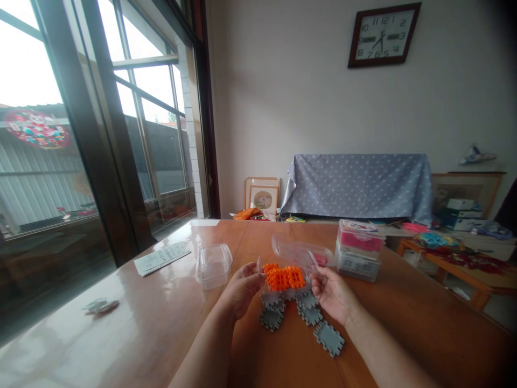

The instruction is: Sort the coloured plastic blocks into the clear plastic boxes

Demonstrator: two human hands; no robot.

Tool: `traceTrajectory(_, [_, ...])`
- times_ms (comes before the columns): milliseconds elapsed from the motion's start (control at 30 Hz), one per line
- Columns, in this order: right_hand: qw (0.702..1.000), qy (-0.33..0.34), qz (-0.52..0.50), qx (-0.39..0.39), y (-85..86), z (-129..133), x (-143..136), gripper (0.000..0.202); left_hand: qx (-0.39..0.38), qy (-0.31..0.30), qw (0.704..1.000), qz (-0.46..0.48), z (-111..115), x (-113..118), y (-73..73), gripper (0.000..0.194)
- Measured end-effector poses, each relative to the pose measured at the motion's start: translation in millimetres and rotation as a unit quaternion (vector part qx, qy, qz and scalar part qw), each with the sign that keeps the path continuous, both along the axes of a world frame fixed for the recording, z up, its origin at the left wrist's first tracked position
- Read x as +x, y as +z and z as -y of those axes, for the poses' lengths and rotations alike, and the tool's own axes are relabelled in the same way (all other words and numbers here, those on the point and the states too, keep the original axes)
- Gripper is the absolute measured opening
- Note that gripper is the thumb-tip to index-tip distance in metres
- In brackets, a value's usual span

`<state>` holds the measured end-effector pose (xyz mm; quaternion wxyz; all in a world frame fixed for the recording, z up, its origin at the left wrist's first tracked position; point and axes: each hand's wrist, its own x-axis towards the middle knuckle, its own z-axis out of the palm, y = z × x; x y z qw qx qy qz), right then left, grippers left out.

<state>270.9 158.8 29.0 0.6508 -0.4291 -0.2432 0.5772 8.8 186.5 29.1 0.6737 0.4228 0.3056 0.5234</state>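
Observation:
A clear plastic box with several orange interlocking blocks in it is between my two hands. My left hand grips its left rim with the fingers closed. On the opposite side, my right hand pinches the right rim. Several grey toothed tiles lie under and in front of the box; the nearest grey tile is by my right wrist, and another grey tile is on the left. Behind the box lies a clear lid or tray, tilted, with something pink by it.
Another clear container stands on the wooden table to the left, near a white sheet with writing and a small crumpled packet. Stacked boxes, pink and white, stand at the right. A wall clock hangs above.

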Motion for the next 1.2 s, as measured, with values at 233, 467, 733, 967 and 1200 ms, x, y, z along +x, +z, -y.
traceTrajectory(233, [0.998, -0.044, -0.041, -0.004, 4.3, 0, 2, 0.009, 0.113, 0.031, 0.991, -0.064, 9, 10, 10.8, 0.078])
traceTrajectory(467, [0.995, -0.040, -0.093, 0.000, -0.1, -1, -1, 0.011, 0.230, 0.058, 0.951, -0.200, 10, 17, -1.0, 0.082])
traceTrajectory(733, [0.995, -0.036, -0.093, 0.018, -1.7, -3, 1, 0.011, 0.270, 0.098, 0.927, -0.240, 7, 13, -4.1, 0.082])
traceTrajectory(967, [0.996, -0.040, -0.065, 0.051, -0.4, -3, 5, 0.010, 0.255, 0.180, 0.937, -0.155, 6, 11, 6.4, 0.076])
traceTrajectory(1200, [0.994, -0.051, -0.077, 0.059, -1.6, -6, 13, 0.008, 0.110, 0.188, 0.976, -0.011, 4, 6, 15.1, 0.075])
